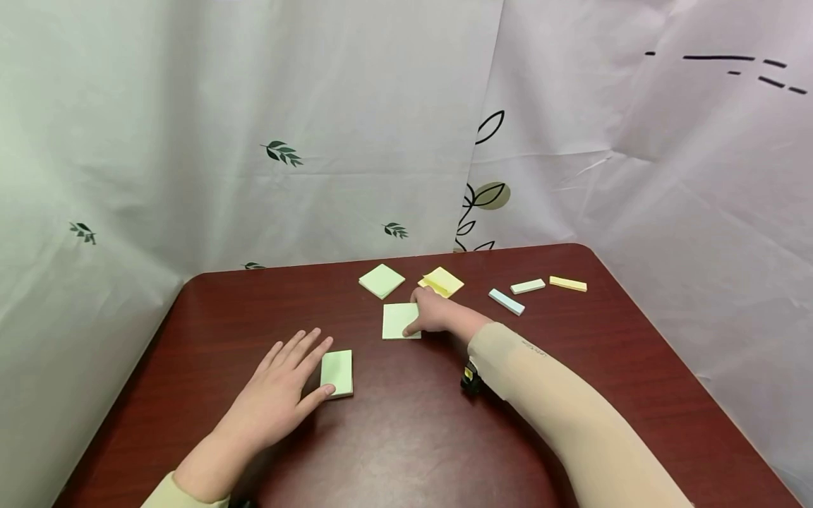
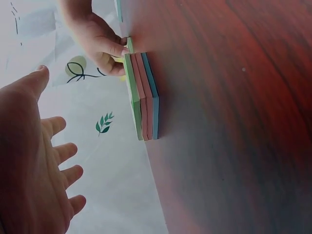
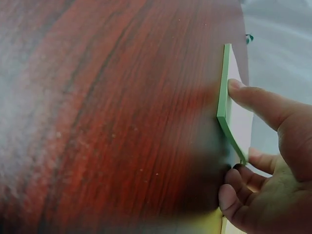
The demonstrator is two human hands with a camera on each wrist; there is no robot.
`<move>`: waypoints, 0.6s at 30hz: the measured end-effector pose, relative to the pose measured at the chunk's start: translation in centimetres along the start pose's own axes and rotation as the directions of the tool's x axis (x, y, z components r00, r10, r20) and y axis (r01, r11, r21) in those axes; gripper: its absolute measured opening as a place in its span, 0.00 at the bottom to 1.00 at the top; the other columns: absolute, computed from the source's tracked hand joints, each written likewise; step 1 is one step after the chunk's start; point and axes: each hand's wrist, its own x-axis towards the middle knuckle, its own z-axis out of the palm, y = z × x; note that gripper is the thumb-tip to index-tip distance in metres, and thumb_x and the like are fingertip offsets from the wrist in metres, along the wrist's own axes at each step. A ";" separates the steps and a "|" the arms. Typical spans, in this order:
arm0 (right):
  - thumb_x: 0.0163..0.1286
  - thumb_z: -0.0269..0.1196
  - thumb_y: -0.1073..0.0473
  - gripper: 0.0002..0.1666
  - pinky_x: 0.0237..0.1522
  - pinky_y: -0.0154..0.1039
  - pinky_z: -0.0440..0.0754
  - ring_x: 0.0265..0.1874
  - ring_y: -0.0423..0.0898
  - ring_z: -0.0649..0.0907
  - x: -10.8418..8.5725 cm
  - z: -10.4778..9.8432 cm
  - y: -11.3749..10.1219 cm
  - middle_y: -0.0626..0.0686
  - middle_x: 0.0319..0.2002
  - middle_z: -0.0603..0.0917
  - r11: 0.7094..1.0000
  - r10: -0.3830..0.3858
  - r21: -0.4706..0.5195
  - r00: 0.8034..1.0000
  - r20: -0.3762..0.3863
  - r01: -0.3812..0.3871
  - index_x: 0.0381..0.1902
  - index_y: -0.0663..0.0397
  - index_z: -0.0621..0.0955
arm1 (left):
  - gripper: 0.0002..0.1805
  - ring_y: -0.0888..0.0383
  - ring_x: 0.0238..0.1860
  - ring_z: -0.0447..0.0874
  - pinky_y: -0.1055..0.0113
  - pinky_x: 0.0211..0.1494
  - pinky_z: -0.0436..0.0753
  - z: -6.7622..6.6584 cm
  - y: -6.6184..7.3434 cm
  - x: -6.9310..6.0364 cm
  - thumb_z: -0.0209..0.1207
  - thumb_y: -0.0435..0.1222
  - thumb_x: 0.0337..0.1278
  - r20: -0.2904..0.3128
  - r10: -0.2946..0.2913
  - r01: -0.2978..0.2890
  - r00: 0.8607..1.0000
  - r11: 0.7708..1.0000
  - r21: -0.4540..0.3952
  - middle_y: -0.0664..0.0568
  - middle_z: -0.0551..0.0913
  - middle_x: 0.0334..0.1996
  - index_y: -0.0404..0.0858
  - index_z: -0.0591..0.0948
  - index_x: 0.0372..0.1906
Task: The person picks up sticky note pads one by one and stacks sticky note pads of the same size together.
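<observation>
the pale green square pad of sticky notes (image 1: 395,321) lies on the bench, near its middle, under the reach of the right hand (image 1: 433,311). that hand grasps the pad by its right side: the thumb presses on the upper face by the near edge, the index finger meets the far corner, and the other fingers curl in just beside it. just behind is a yellow square pad of sticky notes (image 1: 447,282), set cornerwise, with a top sheet partly lifted; the fingertips overlap its near corner in the head view, so whether they touch it is hard to say. to the left of the yellow pad lies a second pale green square pad, turned like a diamond (image 1: 381,280).

nearer the person, to the left, sits a small upright-sided stack of rectangular paper pads (image 1: 337,372), light green on top, pink in the middle and blue at the bottom. the left hand (image 1: 279,388) is beside it, released, palm down with fingers spread, holding nothing; the left wrist view shows a gap between them.

over to the right lie three narrow strip pads: a light blue one (image 1: 506,302), an off-white one (image 1: 527,286) and a yellow one (image 1: 568,283). the bench (image 1: 406,444) is dark red-brown with wood grain, backed by a white curtain (image 1: 356,92) printed with leaves.
</observation>
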 end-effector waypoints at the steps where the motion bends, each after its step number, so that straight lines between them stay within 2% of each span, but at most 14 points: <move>1: 0.54 0.77 0.47 0.37 0.50 0.42 0.74 0.45 0.48 0.75 0.0 0.0 0.0 0.57 0.48 0.73 1.000 0.003 0.019 1.000 -0.004 -0.003 0.52 0.60 0.72 | 0.40 0.46 0.77 0.50 0.47 0.75 0.48 0.0 0.0 0.0 0.53 0.60 0.67 0.003 -0.002 0.002 1.000 1.000 -0.001 0.50 0.55 0.77 0.49 0.60 0.77; 8: 0.63 0.71 0.58 0.20 0.40 0.40 0.73 0.35 0.47 0.75 -0.3 0.1 0.4 0.53 0.36 0.76 0.989 0.032 0.145 0.998 -0.061 -0.023 0.43 0.56 0.71 | 0.40 0.45 0.77 0.49 0.48 0.76 0.47 0.0 0.1 0.0 0.54 0.59 0.67 0.008 -0.002 0.002 1.000 1.000 0.000 0.50 0.55 0.77 0.50 0.60 0.78; 11: 0.68 0.66 0.61 0.13 0.34 0.39 0.77 0.29 0.47 0.78 -0.5 0.1 0.8 0.54 0.35 0.74 0.967 0.037 0.253 0.996 -0.078 -0.016 0.42 0.55 0.72 | 0.40 0.45 0.77 0.49 0.49 0.76 0.44 0.0 0.1 0.0 0.54 0.59 0.66 0.005 0.001 -0.001 1.000 1.000 0.004 0.50 0.55 0.77 0.50 0.59 0.78; 13: 0.70 0.64 0.63 0.09 0.31 0.38 0.80 0.27 0.47 0.79 -0.5 0.2 1.2 0.54 0.34 0.72 0.936 0.032 0.353 0.996 -0.081 -0.001 0.41 0.56 0.73 | 0.40 0.45 0.77 0.49 0.49 0.76 0.44 0.1 0.1 0.0 0.54 0.59 0.66 0.000 0.006 -0.006 1.000 1.000 0.006 0.50 0.55 0.77 0.50 0.59 0.78; 15: 0.71 0.61 0.65 0.06 0.29 0.38 0.83 0.26 0.47 0.80 -0.7 0.2 1.5 0.54 0.33 0.70 0.888 0.030 0.460 0.997 -0.068 0.005 0.41 0.57 0.73 | 0.40 0.45 0.77 0.49 0.49 0.76 0.44 0.1 0.1 0.0 0.55 0.59 0.66 -0.003 0.007 -0.007 1.000 1.000 0.006 0.50 0.55 0.78 0.50 0.59 0.78; 18: 0.72 0.59 0.67 0.05 0.30 0.39 0.84 0.27 0.48 0.81 -1.2 0.1 1.6 0.55 0.32 0.71 0.822 0.030 0.569 0.998 -0.052 0.005 0.44 0.59 0.74 | 0.40 0.46 0.77 0.49 0.49 0.76 0.44 0.0 0.1 0.0 0.55 0.58 0.66 -0.002 0.005 -0.005 1.000 1.000 0.004 0.50 0.54 0.78 0.51 0.58 0.78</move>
